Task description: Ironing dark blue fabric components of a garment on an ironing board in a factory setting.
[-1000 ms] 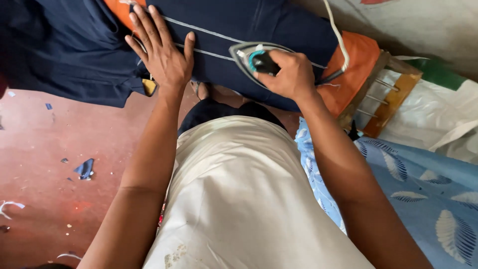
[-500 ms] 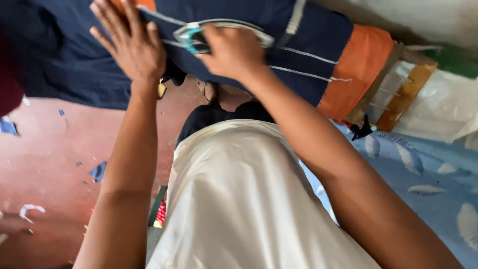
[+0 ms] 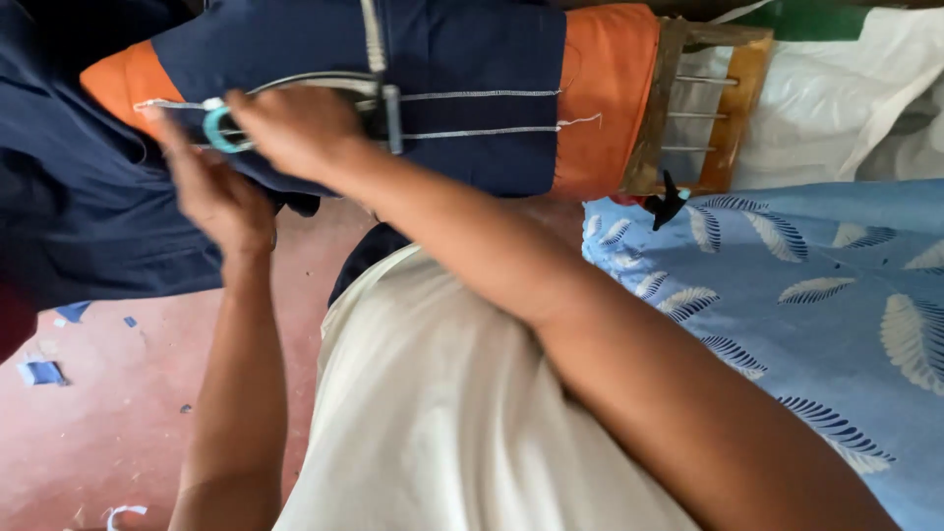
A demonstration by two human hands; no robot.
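Head view: right hand (image 3: 295, 126) is wrapped around the handle of an iron (image 3: 324, 103) sitting on navy fabric (image 3: 472, 59) with white stitch lines. Left hand (image 3: 218, 192) is blurry, fingers pinching the fabric's edge just beside the iron. Fabric lies over an orange padded board (image 3: 605, 93); blue feather-print bedsheet (image 3: 787, 295) off to the right, red floor (image 3: 108, 413) below.

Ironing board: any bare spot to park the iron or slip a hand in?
Free: navy cloth between iron and the orange board end. Crowded: the near left end, where right hand grips the iron and left hand holds the cloth edge. The wooden rack past the orange end also looks bare.
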